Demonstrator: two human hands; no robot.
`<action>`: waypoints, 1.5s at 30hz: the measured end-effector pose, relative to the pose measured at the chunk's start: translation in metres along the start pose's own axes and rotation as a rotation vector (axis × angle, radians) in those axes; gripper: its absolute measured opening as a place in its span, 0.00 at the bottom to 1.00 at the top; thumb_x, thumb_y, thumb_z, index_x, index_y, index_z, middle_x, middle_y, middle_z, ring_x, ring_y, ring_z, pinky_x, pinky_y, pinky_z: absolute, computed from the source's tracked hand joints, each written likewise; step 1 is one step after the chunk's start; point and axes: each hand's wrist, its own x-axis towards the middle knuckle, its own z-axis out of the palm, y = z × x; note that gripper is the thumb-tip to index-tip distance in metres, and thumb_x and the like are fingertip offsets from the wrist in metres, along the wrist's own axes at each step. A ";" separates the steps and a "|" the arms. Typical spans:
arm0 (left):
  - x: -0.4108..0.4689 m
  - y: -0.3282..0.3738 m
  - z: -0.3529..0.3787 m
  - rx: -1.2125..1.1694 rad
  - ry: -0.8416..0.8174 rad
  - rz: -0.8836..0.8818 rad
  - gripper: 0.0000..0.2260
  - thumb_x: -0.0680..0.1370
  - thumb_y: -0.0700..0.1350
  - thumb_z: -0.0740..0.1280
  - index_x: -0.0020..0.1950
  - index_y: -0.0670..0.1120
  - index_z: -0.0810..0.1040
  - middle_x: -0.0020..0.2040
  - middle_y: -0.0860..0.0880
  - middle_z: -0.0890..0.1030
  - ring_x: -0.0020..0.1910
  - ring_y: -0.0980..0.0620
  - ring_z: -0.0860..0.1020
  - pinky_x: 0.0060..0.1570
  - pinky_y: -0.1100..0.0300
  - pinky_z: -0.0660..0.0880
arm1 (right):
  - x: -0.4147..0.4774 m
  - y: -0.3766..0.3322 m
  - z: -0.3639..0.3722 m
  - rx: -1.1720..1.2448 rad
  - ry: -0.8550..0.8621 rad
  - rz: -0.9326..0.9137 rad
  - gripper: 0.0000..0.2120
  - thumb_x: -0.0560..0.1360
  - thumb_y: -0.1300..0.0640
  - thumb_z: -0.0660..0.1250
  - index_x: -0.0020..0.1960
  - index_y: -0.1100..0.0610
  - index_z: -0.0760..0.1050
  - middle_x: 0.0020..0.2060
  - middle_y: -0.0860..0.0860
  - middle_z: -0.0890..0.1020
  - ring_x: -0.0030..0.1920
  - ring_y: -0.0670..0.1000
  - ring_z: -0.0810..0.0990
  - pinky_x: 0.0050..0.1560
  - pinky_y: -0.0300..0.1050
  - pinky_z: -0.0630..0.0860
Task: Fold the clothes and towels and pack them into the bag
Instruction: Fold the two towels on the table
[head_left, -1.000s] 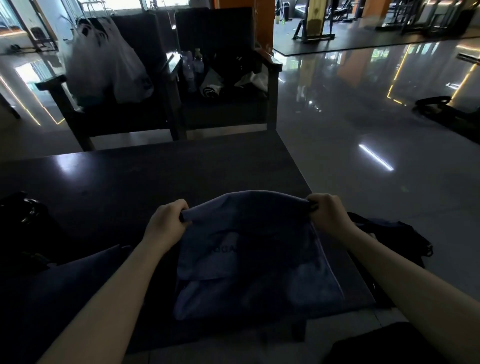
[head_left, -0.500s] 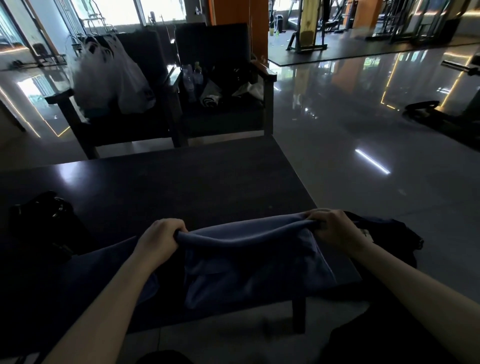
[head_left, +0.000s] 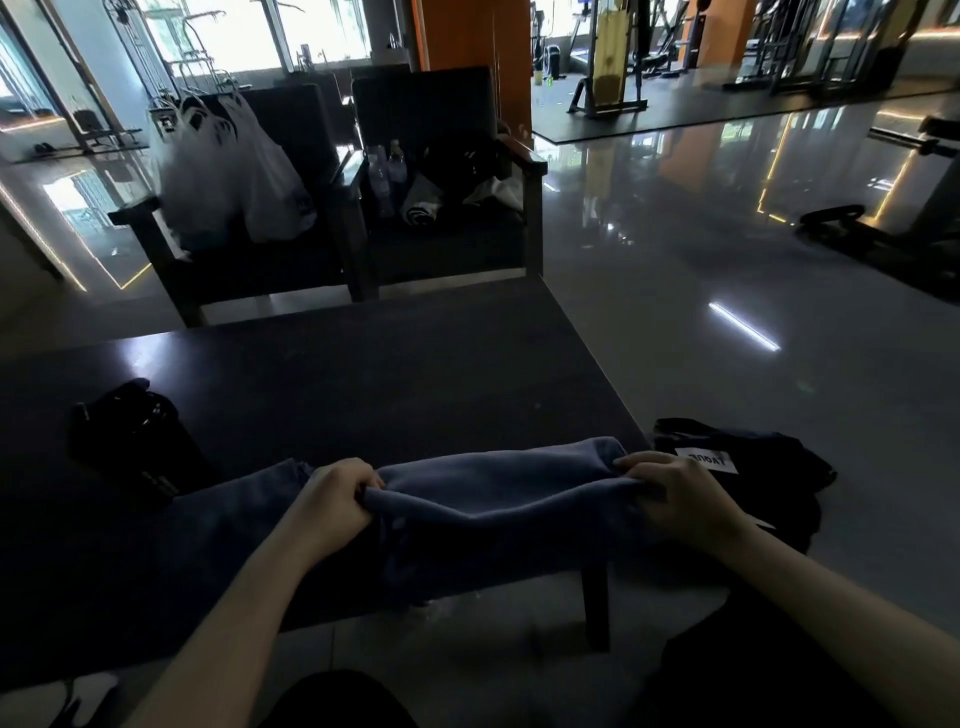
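Observation:
A blue-grey garment (head_left: 498, 499) lies folded over at the near right corner of the dark table (head_left: 363, 374), its lower part hanging over the front edge. My left hand (head_left: 332, 499) grips its folded edge on the left, and my right hand (head_left: 670, 493) grips the same edge on the right. Another blue cloth (head_left: 249, 499) lies flat on the table left of my left hand. A black bag (head_left: 748, 467) with a white label sits on the floor just right of the table corner.
A small black object (head_left: 130, 436) rests on the table at the left. Two dark armchairs (head_left: 322, 208) stand beyond the table, one with white plastic bags (head_left: 223, 166), the other with bottles and clothes. Glossy floor stretches to the right.
Both hands have drawn the garment's top edge toward me and down, so it is folded over near the front edge. The view tilted up.

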 end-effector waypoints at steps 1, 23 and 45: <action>-0.004 -0.001 0.001 0.012 -0.020 0.017 0.06 0.75 0.39 0.66 0.41 0.49 0.78 0.41 0.52 0.80 0.40 0.55 0.79 0.42 0.56 0.79 | -0.004 0.001 0.000 -0.017 -0.019 0.005 0.08 0.67 0.61 0.71 0.46 0.60 0.84 0.52 0.54 0.83 0.48 0.50 0.83 0.50 0.38 0.75; -0.002 0.048 0.094 0.417 -0.219 -0.008 0.29 0.81 0.61 0.47 0.78 0.52 0.41 0.79 0.51 0.41 0.77 0.48 0.42 0.74 0.46 0.43 | 0.026 -0.041 0.039 -0.348 -0.442 0.181 0.33 0.77 0.36 0.49 0.77 0.46 0.43 0.77 0.46 0.45 0.77 0.48 0.42 0.75 0.53 0.40; 0.036 0.019 0.084 0.410 -0.136 -0.136 0.29 0.80 0.63 0.44 0.78 0.53 0.41 0.79 0.49 0.41 0.77 0.47 0.41 0.74 0.42 0.47 | 0.054 -0.038 0.056 -0.414 -0.376 0.260 0.34 0.77 0.34 0.45 0.77 0.48 0.43 0.77 0.50 0.45 0.77 0.52 0.43 0.73 0.62 0.36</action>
